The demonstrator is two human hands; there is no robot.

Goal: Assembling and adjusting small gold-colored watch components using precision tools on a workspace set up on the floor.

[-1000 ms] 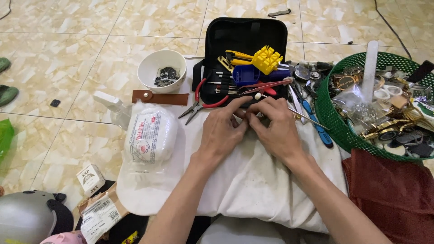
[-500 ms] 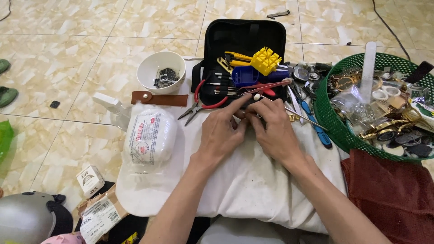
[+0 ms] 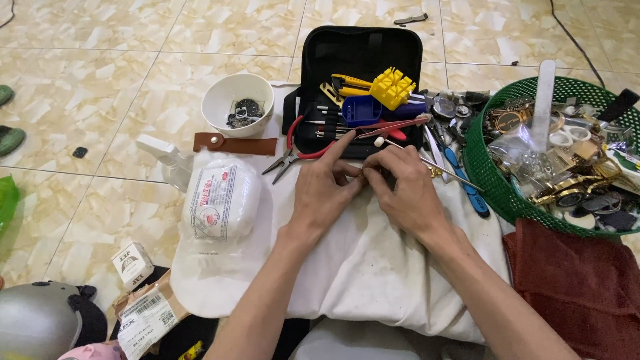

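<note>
A tiled floor [image 3: 107,87] carries everything. A white cloth [image 3: 360,267] is spread across the person's lap, and beside it on the right lies a dark red cloth [image 3: 580,280]. A round green basket [image 3: 490,180], heaped with watches and watch parts, stands at the right. An open black tool case [image 3: 363,50] sits above the hands, holding a yellow block [image 3: 392,87], a blue holder [image 3: 360,110] and slim tools. A white wrapped packet [image 3: 221,200] rests on the cloth's left edge; above it are a white bowl [image 3: 223,100] with small dark parts, a brown leather strap [image 3: 233,143] and red-handled pliers [image 3: 300,143]. The left hand [image 3: 327,187] and right hand [image 3: 403,187] meet over the cloth, just below the case, fingertips pinched narrowly together on a tiny part [image 3: 363,175], too small to tell what it is.
</note>
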